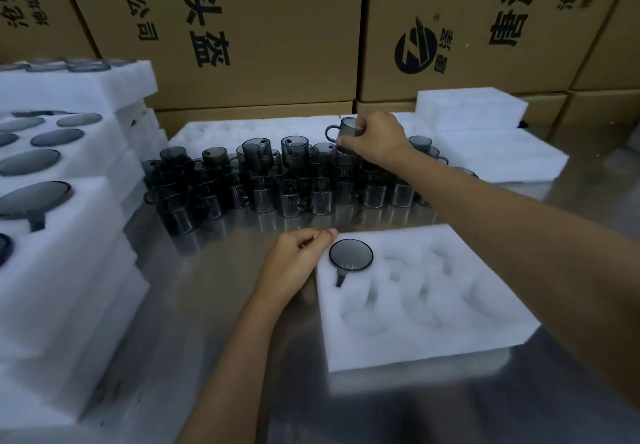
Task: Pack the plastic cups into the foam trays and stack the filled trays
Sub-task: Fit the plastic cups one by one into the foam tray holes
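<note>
Right hand grips a smoky grey handled plastic cup at twelve o'clock, well beyond the white foam tray, whose edge the left hand, seemingly loosely curled, steadies, nearer the empty pockets.

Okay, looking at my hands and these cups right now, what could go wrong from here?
1. The right hand is lifting a smoky cup from the back of the crowded cup pile; its arm crosses over the pile and could topple stacked cups.
2. The left hand only touches the edge of the foam tray, so pressing the next cup in may shift the light tray on the slick metal table.
3. The seated cup has a handle slot; a misaligned handle might not seat.
</note>
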Tool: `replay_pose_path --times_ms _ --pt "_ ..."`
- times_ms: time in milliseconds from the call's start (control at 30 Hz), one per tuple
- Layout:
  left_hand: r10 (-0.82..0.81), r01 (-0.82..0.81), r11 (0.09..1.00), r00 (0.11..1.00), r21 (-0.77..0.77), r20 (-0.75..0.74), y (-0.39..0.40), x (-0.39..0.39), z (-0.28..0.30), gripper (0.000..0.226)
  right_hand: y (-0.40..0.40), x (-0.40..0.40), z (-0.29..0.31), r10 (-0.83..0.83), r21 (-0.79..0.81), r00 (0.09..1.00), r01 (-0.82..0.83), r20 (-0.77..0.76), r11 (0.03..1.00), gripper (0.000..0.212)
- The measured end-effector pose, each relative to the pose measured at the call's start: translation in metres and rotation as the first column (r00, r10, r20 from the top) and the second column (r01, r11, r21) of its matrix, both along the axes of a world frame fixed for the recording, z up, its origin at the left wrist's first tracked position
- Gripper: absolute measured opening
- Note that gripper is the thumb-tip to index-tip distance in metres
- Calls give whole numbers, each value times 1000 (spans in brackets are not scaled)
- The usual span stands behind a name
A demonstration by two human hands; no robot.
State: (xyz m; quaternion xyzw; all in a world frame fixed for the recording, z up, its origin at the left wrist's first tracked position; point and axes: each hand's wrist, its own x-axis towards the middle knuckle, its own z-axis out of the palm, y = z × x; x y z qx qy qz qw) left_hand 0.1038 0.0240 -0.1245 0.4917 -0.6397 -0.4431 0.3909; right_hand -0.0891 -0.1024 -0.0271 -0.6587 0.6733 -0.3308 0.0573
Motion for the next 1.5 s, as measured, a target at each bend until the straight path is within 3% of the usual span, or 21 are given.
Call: replay_pose_path --times_ms 133,367,567,733,933,1333,1500 --pt "72 -75 997 993 -30 -89 8 -4 12 16 64 -26 2 30 -115 996 -39 -79 993 38" --pt "88 -122 974 980 -189 -179 38 -16 36 15 177 -50 -23 303 -33 952 -304 -36 952 31" --pt "-91 87 936 996 -341 5 60 -39 39 34 204 -51 -45 360 -31 933 -360 0 933 25" --pt "-81 114 903 992 -414 97 64 -40 34 43 203 -54 -49 392 31 920 -391 -15 920 50" --pt "-44 117 900 983 -419 179 61 -39 30 44 203 -52 -57 361 101 931 -354 -59 930 62" --pt "-42 218 885 917 -411 397 53 -37 19 40 215 -51 -65 413 282 852 -330 -323 901 52" --pt "-42 247 874 896 -419 442 50 -36 16 40 216 -48 -63 422 334 849 -316 -317 888 53"
